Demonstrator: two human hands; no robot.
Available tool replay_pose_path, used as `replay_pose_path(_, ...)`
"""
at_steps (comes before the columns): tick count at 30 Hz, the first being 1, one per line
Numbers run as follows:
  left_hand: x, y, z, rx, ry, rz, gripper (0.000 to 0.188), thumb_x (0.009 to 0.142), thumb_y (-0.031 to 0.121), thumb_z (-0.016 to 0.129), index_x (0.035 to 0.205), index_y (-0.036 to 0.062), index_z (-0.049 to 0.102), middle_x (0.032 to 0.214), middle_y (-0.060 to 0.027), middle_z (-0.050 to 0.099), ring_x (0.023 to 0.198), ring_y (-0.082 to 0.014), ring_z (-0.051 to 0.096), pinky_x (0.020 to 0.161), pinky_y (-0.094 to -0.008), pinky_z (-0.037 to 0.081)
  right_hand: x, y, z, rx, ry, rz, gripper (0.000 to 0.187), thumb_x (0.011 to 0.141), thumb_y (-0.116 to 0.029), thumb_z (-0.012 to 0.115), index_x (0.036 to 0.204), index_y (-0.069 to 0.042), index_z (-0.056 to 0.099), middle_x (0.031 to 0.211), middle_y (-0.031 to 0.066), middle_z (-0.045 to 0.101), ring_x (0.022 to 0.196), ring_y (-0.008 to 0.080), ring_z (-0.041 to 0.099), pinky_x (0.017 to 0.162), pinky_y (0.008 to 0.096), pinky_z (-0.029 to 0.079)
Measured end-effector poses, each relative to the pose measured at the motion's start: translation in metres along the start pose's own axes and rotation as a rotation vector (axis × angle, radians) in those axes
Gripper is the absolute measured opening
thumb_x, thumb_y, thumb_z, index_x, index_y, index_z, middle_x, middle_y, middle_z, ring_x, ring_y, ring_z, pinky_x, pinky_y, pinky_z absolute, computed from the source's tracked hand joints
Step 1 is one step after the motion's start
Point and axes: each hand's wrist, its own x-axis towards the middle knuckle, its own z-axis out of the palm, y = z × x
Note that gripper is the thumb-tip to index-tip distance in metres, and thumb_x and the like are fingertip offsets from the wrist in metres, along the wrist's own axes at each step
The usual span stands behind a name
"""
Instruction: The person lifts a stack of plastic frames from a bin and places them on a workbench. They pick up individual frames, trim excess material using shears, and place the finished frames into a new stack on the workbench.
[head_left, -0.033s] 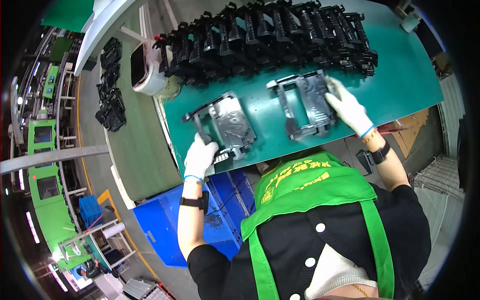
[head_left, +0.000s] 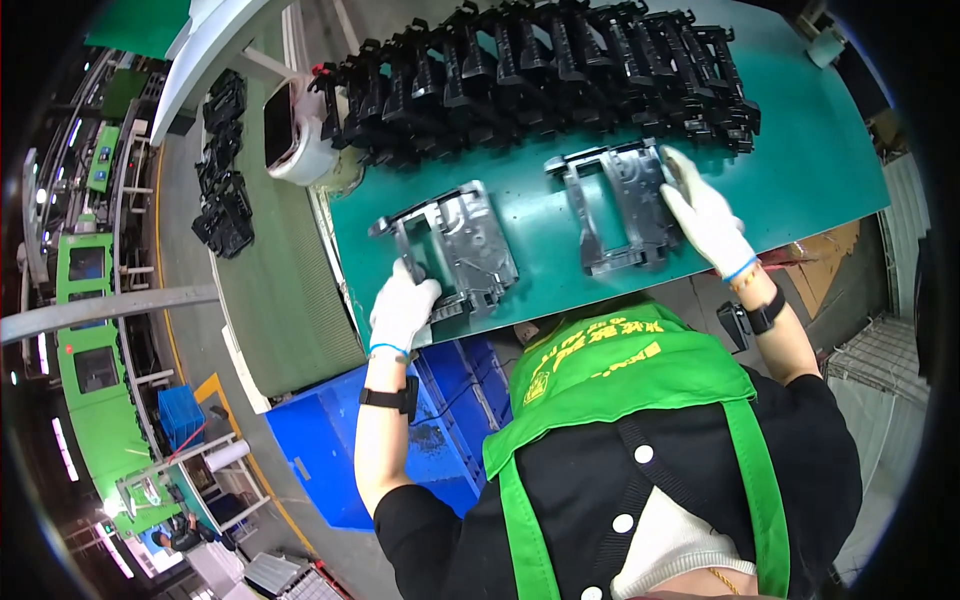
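Two black plastic frames, each with a rectangular opening, lie apart on the green tabletop. My left hand, in a white glove, grips the near left side of the left plastic frame. This frame sits slightly tilted near the table's front edge. At the right plastic frame, my gloved right hand holds the right edge, with the thumb and fingers spread along it. The fingertips of both hands are partly hidden.
Across the back of the table stands a long row of similar black parts. A phone rests on a white holder at the left, beside a green conveyor belt carrying more black parts. Blue bins stand below the front edge.
Both plastic frames have shifted slightly to the right, and the right hand has moved a little the same way. The left hand has barely moved.
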Motion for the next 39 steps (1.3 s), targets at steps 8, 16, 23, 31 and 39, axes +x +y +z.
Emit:
replay_pose_path(8, -0.001, 0.023, -0.009, 0.263, -0.011, -0.007, 0.046, 0.085, 0.038, 0.062, 0.112, 0.0007, 0.062, 0.102, -0.0293, 0.073, 0.1, -0.0453, 0.07, 0.091, -0.052, 0.054, -0.006, -0.133, 0.001, -0.521, -0.399, -0.386, 0.04, 0.094, -0.024, 0.069, 0.133, -0.017, 0.062, 0.101, 0.011, 0.064, 0.096, 0.0301, 0.064, 0.084, 0.0417, 0.051)
replay_pose_path(16, -0.014, 0.012, -0.013, 0.323, 0.092, -0.014, 0.046, 0.087, 0.046, 0.064, 0.107, 0.0039, 0.067, 0.101, -0.0235, 0.074, 0.098, -0.0422, 0.071, 0.087, -0.051, 0.054, 0.042, -0.162, 0.096, -0.809, -0.477, -0.873, 0.033, 0.087, -0.034, 0.076, 0.11, -0.011, 0.067, 0.102, 0.0115, 0.065, 0.102, 0.031, 0.064, 0.083, 0.0443, 0.051)
replay_pose_path(23, -0.018, 0.002, -0.001, 0.213, 0.121, -0.045, 0.046, 0.091, 0.046, 0.063, 0.113, 0.0059, 0.068, 0.105, -0.0197, 0.074, 0.097, -0.0394, 0.072, 0.085, -0.0491, 0.056, 0.061, -0.165, 0.129, -0.914, -0.714, -1.018, 0.033, 0.089, -0.033, 0.072, 0.111, -0.009, 0.069, 0.106, 0.0137, 0.07, 0.099, 0.0314, 0.069, 0.079, 0.0451, 0.055)
replay_pose_path(31, -0.009, -0.016, 0.008, -0.095, 0.082, -0.059, 0.04, 0.091, 0.037, 0.067, 0.112, 0.0023, 0.068, 0.09, -0.0157, 0.073, 0.083, -0.0308, 0.072, 0.077, -0.0422, 0.055, 0.07, -0.17, 0.129, -0.87, -0.937, -0.783, 0.03, 0.094, -0.026, 0.067, 0.12, -0.011, 0.067, 0.099, 0.0187, 0.071, 0.091, 0.0402, 0.07, 0.075, 0.0508, 0.056)
replay_pose_path(39, -0.03, -0.038, -0.011, -1.429, -0.13, 0.119, 0.027, 0.094, 0.017, 0.067, 0.116, 0.001, 0.062, 0.074, -0.0046, 0.064, 0.064, -0.0129, 0.061, 0.061, -0.028, 0.049, 0.063, -0.196, 0.105, -0.475, -0.496, -0.628, 0.04, 0.096, -0.032, 0.067, 0.127, -0.008, 0.06, 0.101, 0.0181, 0.064, 0.097, 0.0399, 0.065, 0.085, 0.049, 0.054)
